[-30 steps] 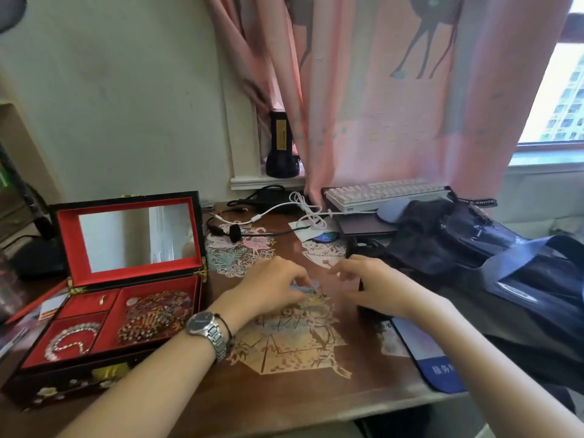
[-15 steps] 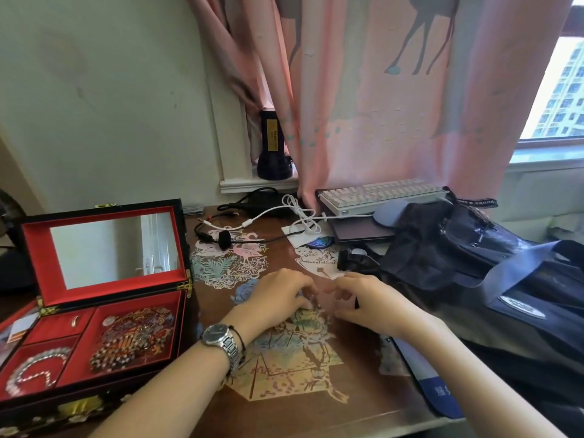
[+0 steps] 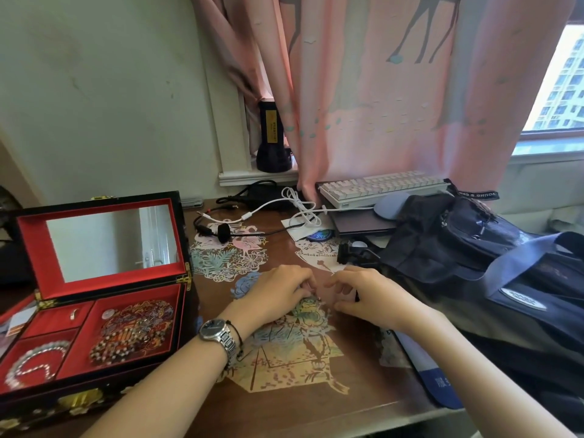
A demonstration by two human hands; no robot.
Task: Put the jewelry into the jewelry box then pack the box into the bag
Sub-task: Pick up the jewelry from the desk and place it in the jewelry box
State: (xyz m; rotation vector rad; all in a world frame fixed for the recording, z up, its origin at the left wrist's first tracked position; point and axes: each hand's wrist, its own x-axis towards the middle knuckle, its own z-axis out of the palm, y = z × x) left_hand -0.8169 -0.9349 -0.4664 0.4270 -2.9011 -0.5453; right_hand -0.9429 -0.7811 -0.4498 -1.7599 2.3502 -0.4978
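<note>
The black jewelry box (image 3: 38, 406) stands open at the left, red inside, with a mirror in its lid. In it lie a beaded necklace (image 3: 136, 333), a pale bracelet (image 3: 34, 361) and a small ring (image 3: 73, 313). My left hand (image 3: 278, 295), with a watch on its wrist, and my right hand (image 3: 373, 298) meet fingertip to fingertip at the middle of the desk. Both pinch a small jewelry piece (image 3: 317, 298), which the fingers mostly hide. The dark blue bag (image 3: 474, 248) lies slumped to the right of my hands.
A white keyboard (image 3: 382, 188), a white cable (image 3: 300, 207) and a black headset mic (image 3: 224, 232) lie behind my hands. A black flashlight (image 3: 271, 137) stands on the sill beside the pink curtain (image 3: 379, 90). Paper cut-outs (image 3: 284, 349) cover the desk; a blue pad (image 3: 433, 374) overhangs its front edge.
My view has shifted right, so the box sits nearer the left edge. My hands stay together at the desk's middle, and the bluish piece seen between them earlier is now covered by my fingers.
</note>
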